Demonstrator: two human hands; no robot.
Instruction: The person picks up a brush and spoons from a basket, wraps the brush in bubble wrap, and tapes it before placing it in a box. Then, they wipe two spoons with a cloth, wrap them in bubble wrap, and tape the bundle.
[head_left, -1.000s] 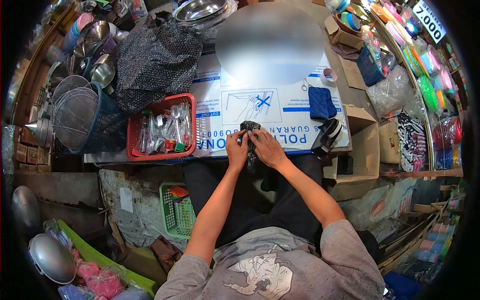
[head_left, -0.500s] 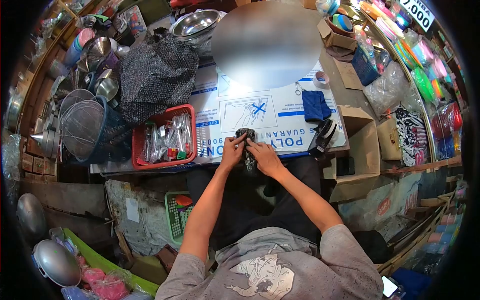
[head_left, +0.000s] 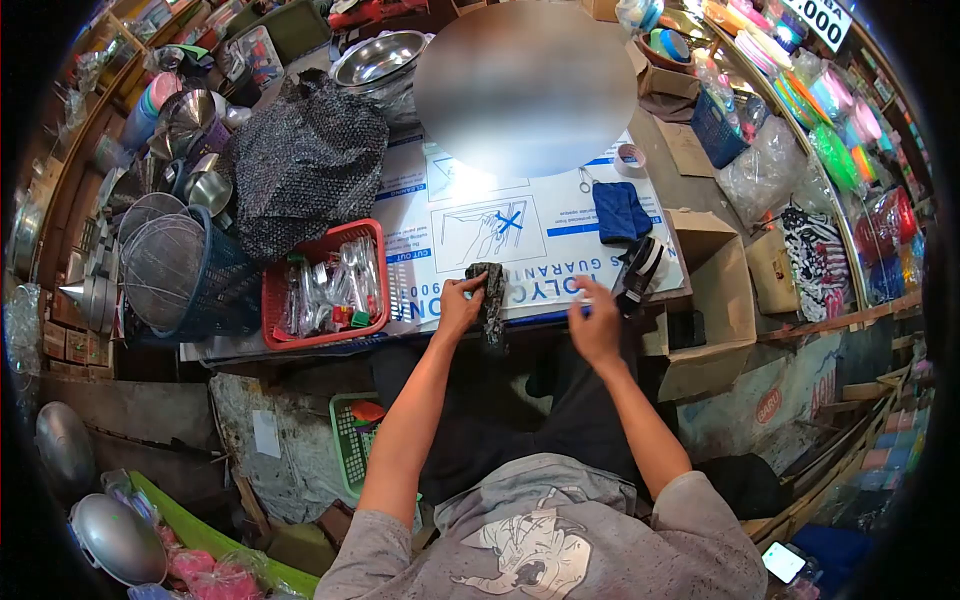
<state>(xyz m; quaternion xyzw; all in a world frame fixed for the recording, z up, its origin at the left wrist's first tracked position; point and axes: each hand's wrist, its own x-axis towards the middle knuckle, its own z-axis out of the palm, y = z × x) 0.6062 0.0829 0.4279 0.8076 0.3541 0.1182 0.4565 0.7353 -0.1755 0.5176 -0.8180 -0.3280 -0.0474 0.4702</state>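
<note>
My left hand [head_left: 460, 306] pinches a small bundle wrapped in black bubble wrap [head_left: 490, 305] at the table's front edge. The bundle's lower end hangs over the edge, and what is inside it is hidden. My right hand [head_left: 596, 322] is off the bundle, a little to its right, fingers apart and slightly blurred, with nothing seen in it. Close to that hand on its right lies a black tape dispenser [head_left: 640, 272]. Behind the dispenser is a folded dark blue cloth [head_left: 621, 212].
A red basket [head_left: 384, 290] of packaged utensils stands left, beside a blue basket [head_left: 215, 285] with wire strainers. Black bubble wrap [head_left: 305, 165] lies behind. Scissors [head_left: 586, 180] and a tape roll [head_left: 631, 157] lie at the back right. An open cardboard box [head_left: 725, 330] sits right.
My right hand has let go of the black bundle and moved right towards the tape dispenser. My left hand still holds the bundle in about the same place. The view has shifted slightly.
</note>
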